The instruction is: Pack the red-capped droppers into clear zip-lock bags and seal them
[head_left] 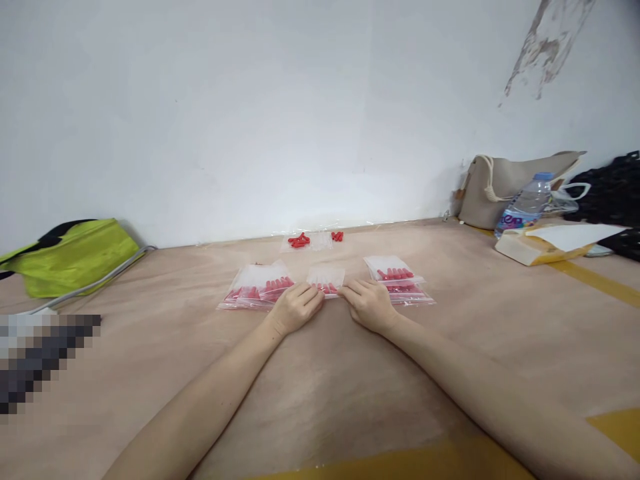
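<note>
A small clear zip bag (326,276) with several red pieces inside lies flat on the table between my hands. My left hand (299,307) has its fingers closed on the near left corner of this bag. On the near right corner, the fingers of my right hand (369,305) are closed too. Beside my left hand is a pile of filled zip bags (257,285), and another pile of filled bags (395,273) lies beyond my right hand. Farther back, loose red pieces (299,241) rest on clear plastic, with a smaller red cluster (337,237) to their right.
A yellow-green bag (80,257) and a grey cable (95,283) lie at the left. Along the right stand a beige handbag (505,183), a water bottle (527,203) and an opened carton (545,247). The white wall (240,120) closes off the back of the table.
</note>
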`<state>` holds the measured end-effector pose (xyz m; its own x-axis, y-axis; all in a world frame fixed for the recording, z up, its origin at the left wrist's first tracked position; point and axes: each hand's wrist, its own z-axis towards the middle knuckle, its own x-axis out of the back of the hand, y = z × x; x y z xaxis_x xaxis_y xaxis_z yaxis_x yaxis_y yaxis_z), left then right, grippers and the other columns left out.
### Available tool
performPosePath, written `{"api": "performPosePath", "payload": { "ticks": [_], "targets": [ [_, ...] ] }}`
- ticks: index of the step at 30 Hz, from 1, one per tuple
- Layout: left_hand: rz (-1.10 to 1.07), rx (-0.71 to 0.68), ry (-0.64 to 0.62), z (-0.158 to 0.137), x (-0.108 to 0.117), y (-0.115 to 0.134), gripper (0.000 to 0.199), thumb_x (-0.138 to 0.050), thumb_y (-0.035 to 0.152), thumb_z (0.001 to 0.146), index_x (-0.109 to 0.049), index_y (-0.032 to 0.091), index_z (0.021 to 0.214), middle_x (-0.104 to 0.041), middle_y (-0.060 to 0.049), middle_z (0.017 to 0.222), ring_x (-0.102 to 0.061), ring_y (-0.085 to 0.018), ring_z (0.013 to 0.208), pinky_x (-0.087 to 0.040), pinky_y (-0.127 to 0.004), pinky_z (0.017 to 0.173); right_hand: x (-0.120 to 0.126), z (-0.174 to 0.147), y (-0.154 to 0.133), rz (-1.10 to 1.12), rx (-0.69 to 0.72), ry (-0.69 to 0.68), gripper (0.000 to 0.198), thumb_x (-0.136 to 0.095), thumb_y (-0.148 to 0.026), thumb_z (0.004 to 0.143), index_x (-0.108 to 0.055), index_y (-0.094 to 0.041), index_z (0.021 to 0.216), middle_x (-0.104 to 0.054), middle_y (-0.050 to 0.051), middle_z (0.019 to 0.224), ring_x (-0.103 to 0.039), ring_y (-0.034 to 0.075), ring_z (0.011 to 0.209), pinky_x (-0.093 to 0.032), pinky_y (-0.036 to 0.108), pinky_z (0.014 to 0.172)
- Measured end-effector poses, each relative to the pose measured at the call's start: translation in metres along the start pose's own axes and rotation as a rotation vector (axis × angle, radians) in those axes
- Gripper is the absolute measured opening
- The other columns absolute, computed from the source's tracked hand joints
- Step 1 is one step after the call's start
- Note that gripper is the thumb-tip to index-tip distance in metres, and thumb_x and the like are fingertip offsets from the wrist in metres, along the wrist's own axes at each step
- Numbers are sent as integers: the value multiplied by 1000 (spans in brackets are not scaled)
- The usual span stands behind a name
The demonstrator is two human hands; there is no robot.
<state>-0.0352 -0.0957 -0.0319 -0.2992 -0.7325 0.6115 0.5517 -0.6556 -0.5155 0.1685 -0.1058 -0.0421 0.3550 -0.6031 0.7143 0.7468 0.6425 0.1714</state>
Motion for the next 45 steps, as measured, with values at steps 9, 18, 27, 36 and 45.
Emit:
{"api": "performPosePath", "payload": {
  "ticks": [9,18,27,36,45],
  "targets": [
    [62,69,13,-6,0,-11,12,-40,16,85,-52,15,83,-57,-5,73,-53,-15,68,-42,-30,64,4,-1,10,48,-38,36,20,-43,-13,80,-60,-19,88,-62,4,85,-52,14,74,-29,25,61],
    [86,148,-15,-5,-1,-11,22,-41,24,86,-46,16,66,-50,-2,61,-48,-14,57,-39,-26,55,4,-1,15,20,-89,47,18,-44,-14,80,-60,-20,84,-64,2,86,-55,13,72,-27,25,57],
    [-45,156,-111,-13,9,-2,19,-33,15,87,-52,15,81,-55,-5,74,-54,-14,68,-46,-25,63,11,-2,15,547,-291,-11,17,-51,-24,78,-58,-21,94,-59,5,93,-56,13,71,-41,23,58],
    [-118,-123,-74,-3,12,9,15,-39,16,85,-54,16,88,-60,-3,72,-54,-12,62,-42,-25,56,0,7,4,1078,-707,-112,18,-61,-35,67,-66,-18,68,-63,3,83,-57,20,84,-42,36,82],
    [39,359,-111,1,22,-14,18,-50,29,78,-56,16,88,-60,-12,93,-54,-24,86,-41,-39,74,14,19,53,1101,-1019,101,11,-63,-20,62,-65,-17,73,-65,3,86,-60,13,70,-48,26,66]
  ]
}}
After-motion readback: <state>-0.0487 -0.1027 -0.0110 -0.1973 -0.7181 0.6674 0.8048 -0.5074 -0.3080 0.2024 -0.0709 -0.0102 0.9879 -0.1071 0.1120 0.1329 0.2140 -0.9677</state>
